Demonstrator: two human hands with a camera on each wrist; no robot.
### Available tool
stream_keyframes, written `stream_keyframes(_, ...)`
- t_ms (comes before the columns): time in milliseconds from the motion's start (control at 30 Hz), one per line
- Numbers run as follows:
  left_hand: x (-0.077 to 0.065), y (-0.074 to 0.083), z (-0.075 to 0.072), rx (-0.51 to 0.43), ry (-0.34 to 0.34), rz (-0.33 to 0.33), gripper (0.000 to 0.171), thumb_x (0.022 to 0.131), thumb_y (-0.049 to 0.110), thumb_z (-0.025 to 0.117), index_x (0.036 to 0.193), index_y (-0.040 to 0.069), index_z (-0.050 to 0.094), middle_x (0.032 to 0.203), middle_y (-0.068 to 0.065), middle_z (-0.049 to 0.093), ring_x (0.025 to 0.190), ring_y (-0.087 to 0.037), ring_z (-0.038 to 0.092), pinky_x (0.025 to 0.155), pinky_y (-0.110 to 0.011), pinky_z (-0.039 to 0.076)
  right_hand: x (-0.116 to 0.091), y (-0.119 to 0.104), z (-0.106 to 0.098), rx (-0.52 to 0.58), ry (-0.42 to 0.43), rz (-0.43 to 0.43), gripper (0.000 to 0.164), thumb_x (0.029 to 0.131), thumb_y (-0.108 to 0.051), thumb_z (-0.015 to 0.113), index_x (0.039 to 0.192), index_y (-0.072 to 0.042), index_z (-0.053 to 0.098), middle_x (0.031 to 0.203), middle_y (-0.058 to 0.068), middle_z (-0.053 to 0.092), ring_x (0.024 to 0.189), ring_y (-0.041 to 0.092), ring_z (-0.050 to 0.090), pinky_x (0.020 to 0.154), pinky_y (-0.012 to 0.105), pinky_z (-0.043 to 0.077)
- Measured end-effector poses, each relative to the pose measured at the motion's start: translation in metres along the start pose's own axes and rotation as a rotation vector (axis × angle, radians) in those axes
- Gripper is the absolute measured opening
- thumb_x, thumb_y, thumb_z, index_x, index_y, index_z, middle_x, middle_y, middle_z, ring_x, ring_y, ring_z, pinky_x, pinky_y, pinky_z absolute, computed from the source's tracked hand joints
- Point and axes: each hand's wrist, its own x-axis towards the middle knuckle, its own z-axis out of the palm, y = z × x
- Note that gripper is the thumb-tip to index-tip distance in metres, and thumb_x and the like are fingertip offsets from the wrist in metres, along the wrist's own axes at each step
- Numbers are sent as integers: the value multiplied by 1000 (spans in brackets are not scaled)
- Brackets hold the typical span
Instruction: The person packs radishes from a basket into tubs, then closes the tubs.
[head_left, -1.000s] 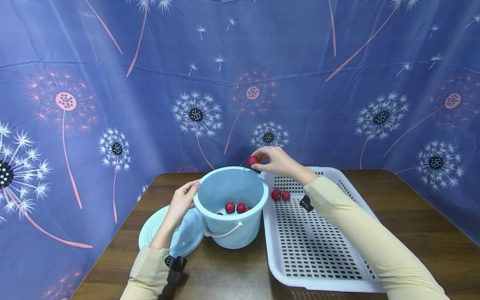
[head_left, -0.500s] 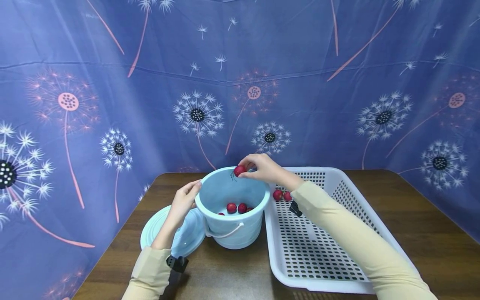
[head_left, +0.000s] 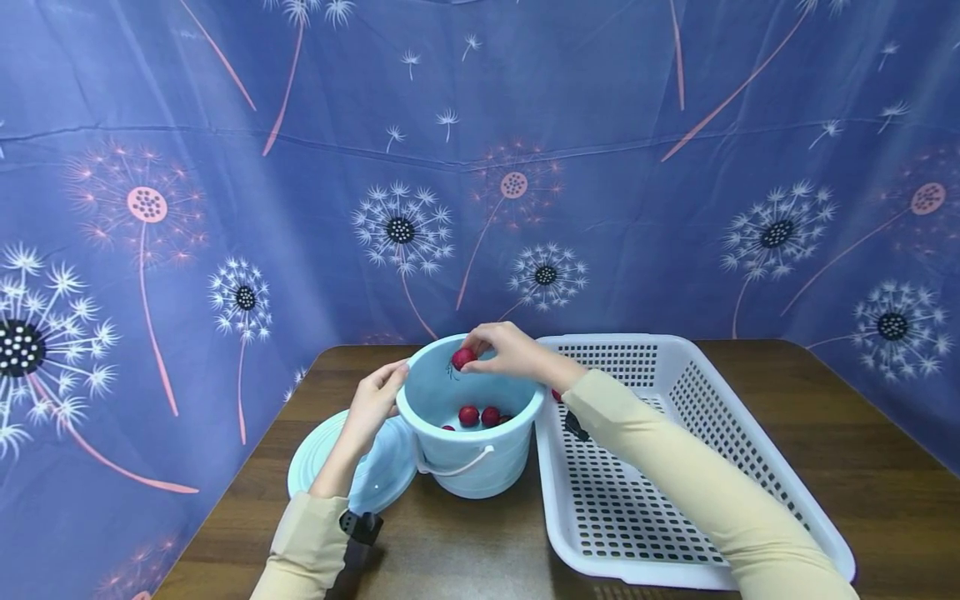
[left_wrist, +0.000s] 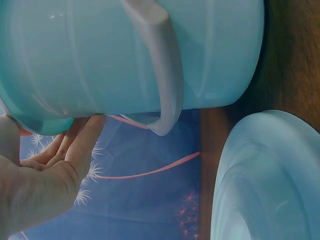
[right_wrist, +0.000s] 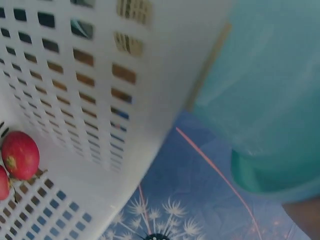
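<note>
A light blue bucket (head_left: 465, 479) stands upright with its white handle hanging down in front. My left hand (head_left: 372, 407) holds the bucket's left rim, thumb on top and fingers against the outer wall, as the left wrist view also shows. Inside the bucket's mouth, my right hand (head_left: 506, 350) pinches a red radish (head_left: 462, 359), its thin roots dangling. Several radishes (head_left: 468, 416) lie on the bucket's bottom, partly hidden by the near rim. In the right wrist view, two more radishes (right_wrist: 20, 155) lie in the white basket; the forearm mostly covers them from the head camera.
The white perforated basket (head_left: 553, 508) sits to the right of the bucket, close against it. A round light blue lid (head_left: 313, 454) lies left of the bucket under my left forearm. All rest on a brown wooden table (head_left: 450, 558) before a blue dandelion-print cloth (head_left: 600, 167).
My right hand has carried the radish left and down, from above the bucket's far right rim to inside its mouth. The left hand has stayed on the rim.
</note>
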Motion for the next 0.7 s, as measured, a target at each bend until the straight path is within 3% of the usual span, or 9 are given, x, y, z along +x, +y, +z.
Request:
stream_keyframes(467,2,0,0,26,9,11,47,98,38,46,133,7,51,132,-19,53,115,-31,56,87,-41,54,2,0,10,-21,9,-13,27,83,-23,72,105,-8,67,95,4,68,87,14,64,86,36,54)
stream_keyframes(700,1,0,0,31,11,2,47,98,37,46,134,7,50,133,-19,53,115,-31,56,88,-42,53,1,-1,11,4,24,-16,30,86,-21,69,110,-2,66,102,11,68,93,20,64,85,35,54)
